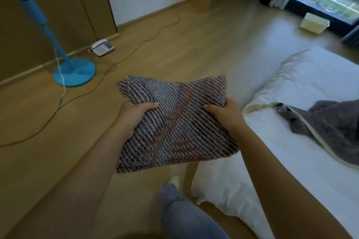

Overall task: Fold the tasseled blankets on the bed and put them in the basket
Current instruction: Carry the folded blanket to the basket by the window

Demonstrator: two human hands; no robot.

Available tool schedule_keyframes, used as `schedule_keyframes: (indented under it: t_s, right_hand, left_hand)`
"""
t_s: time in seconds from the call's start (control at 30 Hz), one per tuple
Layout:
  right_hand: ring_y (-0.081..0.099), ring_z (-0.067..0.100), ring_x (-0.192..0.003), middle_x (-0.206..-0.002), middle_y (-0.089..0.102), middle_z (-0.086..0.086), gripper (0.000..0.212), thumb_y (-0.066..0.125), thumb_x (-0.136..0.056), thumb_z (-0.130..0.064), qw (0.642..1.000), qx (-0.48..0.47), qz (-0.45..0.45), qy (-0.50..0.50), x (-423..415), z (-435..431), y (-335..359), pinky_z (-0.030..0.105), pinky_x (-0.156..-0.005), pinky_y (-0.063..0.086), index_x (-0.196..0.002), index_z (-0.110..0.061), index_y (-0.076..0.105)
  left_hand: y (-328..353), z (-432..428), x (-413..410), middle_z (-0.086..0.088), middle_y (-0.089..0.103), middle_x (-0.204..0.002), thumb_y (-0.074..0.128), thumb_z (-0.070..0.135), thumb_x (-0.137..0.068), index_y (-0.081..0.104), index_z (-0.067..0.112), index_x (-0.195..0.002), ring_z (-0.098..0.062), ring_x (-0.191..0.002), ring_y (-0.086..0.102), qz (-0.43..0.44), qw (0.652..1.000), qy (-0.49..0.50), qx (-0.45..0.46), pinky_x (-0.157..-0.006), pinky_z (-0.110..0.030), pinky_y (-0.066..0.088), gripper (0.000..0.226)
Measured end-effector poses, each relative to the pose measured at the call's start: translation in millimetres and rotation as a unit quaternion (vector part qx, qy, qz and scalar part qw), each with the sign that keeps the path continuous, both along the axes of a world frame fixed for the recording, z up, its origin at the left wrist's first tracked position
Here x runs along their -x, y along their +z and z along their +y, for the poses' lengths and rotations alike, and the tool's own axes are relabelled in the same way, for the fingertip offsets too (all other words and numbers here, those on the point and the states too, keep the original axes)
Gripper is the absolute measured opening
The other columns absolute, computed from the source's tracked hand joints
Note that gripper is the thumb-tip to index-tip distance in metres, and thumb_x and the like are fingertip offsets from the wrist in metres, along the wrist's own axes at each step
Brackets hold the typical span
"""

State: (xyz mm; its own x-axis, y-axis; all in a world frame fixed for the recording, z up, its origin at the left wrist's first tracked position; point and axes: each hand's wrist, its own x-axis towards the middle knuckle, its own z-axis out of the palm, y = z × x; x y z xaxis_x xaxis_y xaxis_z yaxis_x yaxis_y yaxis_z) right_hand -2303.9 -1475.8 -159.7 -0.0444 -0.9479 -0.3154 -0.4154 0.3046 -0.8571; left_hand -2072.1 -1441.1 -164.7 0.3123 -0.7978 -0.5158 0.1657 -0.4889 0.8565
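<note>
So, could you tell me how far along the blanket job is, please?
Done: the woven blanket is folded into a compact square. In hand: the left hand and right hand grip its sides, holding it above the floor beside the bed. Left: it has yet to go in the basket, which is not in view, and a grey blanket lies crumpled, unfolded, on the bed.

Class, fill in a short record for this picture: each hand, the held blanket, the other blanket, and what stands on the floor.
folded blanket: held above floor, beside bed
left hand: grips its left edge
right hand: grips its right edge
grey blanket: crumpled on bed, unfolded
on floor: blue stand, telephone
</note>
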Motion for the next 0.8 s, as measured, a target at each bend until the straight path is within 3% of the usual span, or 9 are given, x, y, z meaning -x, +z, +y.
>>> schedule_keyframes:
  t_s: [0.17, 0.4, 0.53, 0.7, 0.8]
  right_hand:
    - [0.058, 0.012, -0.080, -0.093, 0.061, -0.005, 0.032, 0.069, -0.078, -0.027, 0.996, 0.032, -0.007, -0.082, 41.0, -79.3, 2.9, 0.028, -0.074, 0.044, -0.107, -0.019, 0.057]
    - [0.063, 0.022, -0.096, -0.109, 0.066, 0.003, 0.041, 0.071, -0.076, -0.027, 0.983, 0.036, -0.013, -0.182, 81.9, -185.5, 4.5, 0.038, -0.089, 0.050, -0.114, -0.014, 0.060]
    - [0.062, 0.018, -0.090, -0.100, 0.065, -0.001, 0.030, 0.071, -0.075, -0.027, 0.974, 0.038, -0.010, -0.224, 101.8, -252.7, -4.7, 0.034, -0.082, 0.050, -0.101, -0.022, 0.058]
    - [0.059, 0.010, -0.082, -0.089, 0.061, -0.010, 0.025, 0.069, -0.078, -0.024, 0.960, 0.034, -0.023, -0.278, 122.3, -340.6, -11.2, 0.023, -0.069, 0.045, -0.100, -0.022, 0.056]
    - [0.058, 0.012, -0.083, -0.092, 0.060, -0.009, 0.024, 0.067, -0.080, -0.022, 0.947, 0.037, -0.011, -0.318, 138.5, -389.7, -6.4, 0.028, -0.076, 0.043, -0.100, -0.025, 0.055]
  left_hand:
    - [2.1, -118.0, 36.0, -0.002, 0.066, -0.096, 0.077, 0.021, -0.074, 0.062, 0.012, -0.106, -0.019, -0.078, 0.065, 0.000, 0.997, -0.072, 0.005, -0.063, -0.027, 0.048, 0.037]
    - [6.0, -266.9, 79.5, 0.003, 0.067, -0.089, 0.077, 0.021, -0.073, 0.061, 0.016, -0.102, -0.019, -0.078, 0.066, 0.015, 0.987, -0.157, 0.011, -0.059, -0.026, 0.048, 0.034]
    - [-4.6, -352.4, 103.5, 0.003, 0.068, -0.089, 0.077, 0.021, -0.073, 0.061, 0.015, -0.102, -0.018, -0.075, 0.067, 0.015, 0.980, -0.197, 0.005, -0.055, -0.024, 0.047, 0.034]
    - [-10.6, -471.4, 133.6, -0.002, 0.065, -0.093, 0.076, 0.021, -0.073, 0.059, 0.013, -0.109, -0.017, -0.072, 0.064, 0.022, 0.968, -0.248, -0.018, -0.053, -0.025, 0.047, 0.041]
    - [-8.0, -542.1, 156.3, -0.004, 0.068, -0.102, 0.077, 0.021, -0.072, 0.059, 0.010, -0.113, -0.020, -0.078, 0.066, 0.038, 0.952, -0.302, -0.029, -0.057, -0.028, 0.049, 0.046]
